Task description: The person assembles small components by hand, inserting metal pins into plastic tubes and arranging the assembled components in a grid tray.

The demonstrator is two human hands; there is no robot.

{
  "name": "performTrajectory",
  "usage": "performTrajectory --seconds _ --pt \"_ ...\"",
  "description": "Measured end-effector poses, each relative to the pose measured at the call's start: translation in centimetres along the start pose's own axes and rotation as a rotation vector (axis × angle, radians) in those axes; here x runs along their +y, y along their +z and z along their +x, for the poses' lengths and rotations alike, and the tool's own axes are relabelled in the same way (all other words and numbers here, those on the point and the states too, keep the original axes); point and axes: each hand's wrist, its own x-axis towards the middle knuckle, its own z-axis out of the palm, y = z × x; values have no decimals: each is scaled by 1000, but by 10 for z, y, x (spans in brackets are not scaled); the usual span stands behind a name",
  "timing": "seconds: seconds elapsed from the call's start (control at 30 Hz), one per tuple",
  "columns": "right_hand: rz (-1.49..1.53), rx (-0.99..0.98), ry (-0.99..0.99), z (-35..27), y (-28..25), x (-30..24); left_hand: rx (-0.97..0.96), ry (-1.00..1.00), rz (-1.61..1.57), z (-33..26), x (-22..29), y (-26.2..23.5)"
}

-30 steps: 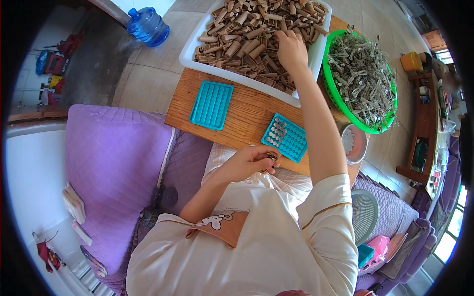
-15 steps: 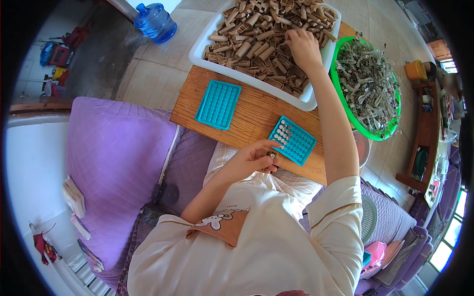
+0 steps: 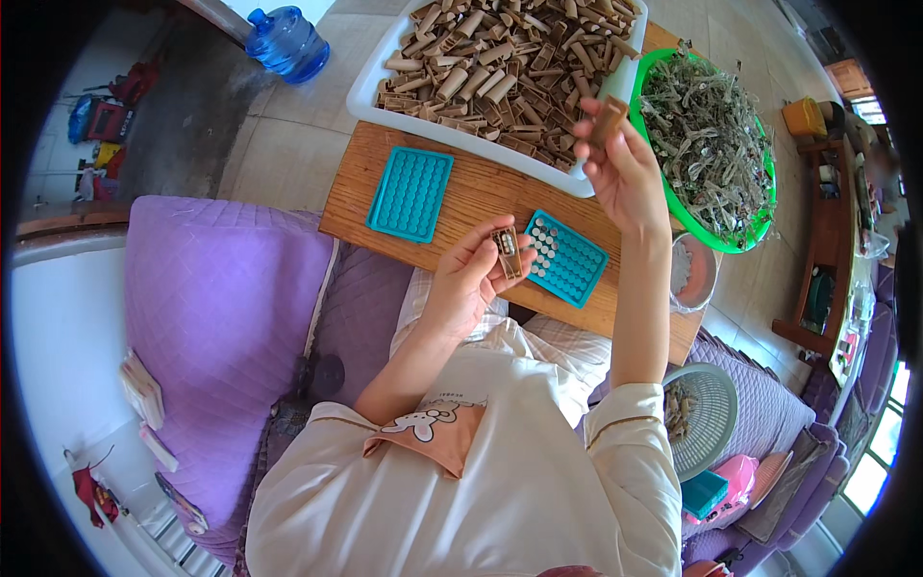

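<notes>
My left hand (image 3: 460, 293) holds a small brown half-shell casing (image 3: 507, 254) with its hollow side up; a shiny metal part lies inside. My right hand (image 3: 635, 183) is raised by the bin's front right corner, gripping another brown half-shell casing (image 3: 609, 123). Close to the left fingertips is a teal tray (image 3: 582, 269) of round pockets, with several small white discs (image 3: 543, 245) along its left side. Many similar brown casings (image 3: 500, 82) fill a white bin (image 3: 363, 91) at the back of the wooden table (image 3: 481, 207).
A second teal tray (image 3: 411, 195) lies on the table's left. To the right are a green basin (image 3: 719, 238) heaped with clear, glinting parts, a round tub (image 3: 707, 279) and a grey-green strainer basket (image 3: 716, 413). A blue water bottle (image 3: 288, 46) stands on the floor.
My right hand has come out of the bin toward me, now with a brown casing. My left hand has risen slightly and turned, showing the casing's open side.
</notes>
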Motion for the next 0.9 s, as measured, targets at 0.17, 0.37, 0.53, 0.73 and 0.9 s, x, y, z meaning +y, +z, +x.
performTrajectory --seconds 0.17,0.37,0.53,0.73,0.9 --pt "221 176 -63 -55 13 19 25 128 -78 0 -5 5" --pt "217 409 -90 -103 39 49 -27 166 -10 -6 -2 21" --pt "-100 435 -35 -124 61 47 -60 204 86 -13 2 30" --pt "-433 534 -112 -131 86 37 -203 280 214 -16 0 33" --pt "-701 606 -113 -129 91 43 -215 312 249 -17 -4 40"
